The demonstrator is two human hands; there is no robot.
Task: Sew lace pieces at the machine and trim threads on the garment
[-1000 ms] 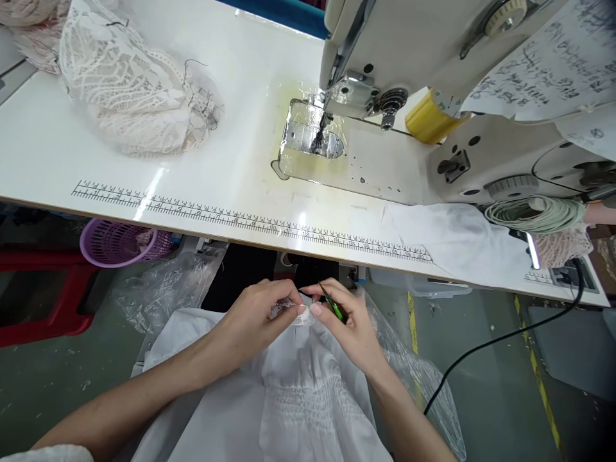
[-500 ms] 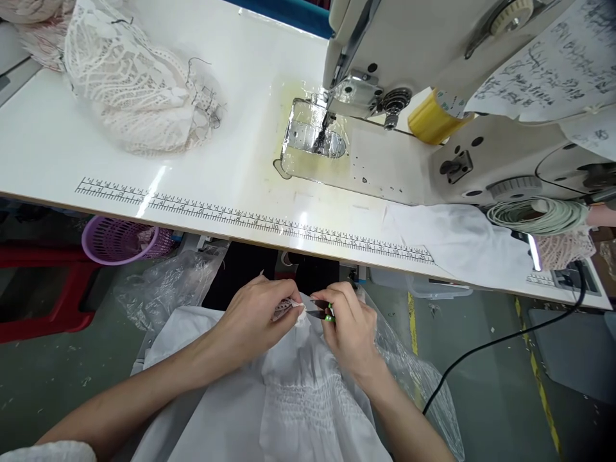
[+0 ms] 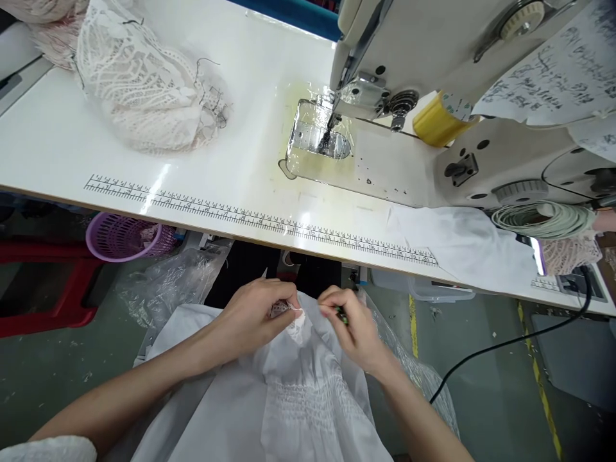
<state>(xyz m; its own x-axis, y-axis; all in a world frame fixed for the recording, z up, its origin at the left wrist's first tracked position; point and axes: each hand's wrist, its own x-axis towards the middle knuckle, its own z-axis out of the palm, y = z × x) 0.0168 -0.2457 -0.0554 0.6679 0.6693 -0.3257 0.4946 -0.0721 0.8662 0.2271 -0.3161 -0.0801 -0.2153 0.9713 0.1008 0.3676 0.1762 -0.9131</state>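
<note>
Currently my left hand (image 3: 255,316) pinches white lace (image 3: 297,326), my right hand (image 3: 357,332) curls around green snips (image 3: 341,314) that, slipping, could nick the garment (image 3: 304,399).

The right hand (image 3: 356,330) covers most of the green thread snips (image 3: 342,314), so their blades cannot be made out. The left hand (image 3: 257,314) hides a part of the lace trim (image 3: 281,308), and whether a thread runs between both hands cannot be told. The white garment (image 3: 231,417) is cut by the bottom edge, the sewing machine (image 3: 433,51) by the top edge, and the red stool (image 3: 72,305) by the left one. The handwriting on the paper sheet (image 3: 553,77) is too small for reading.
</note>
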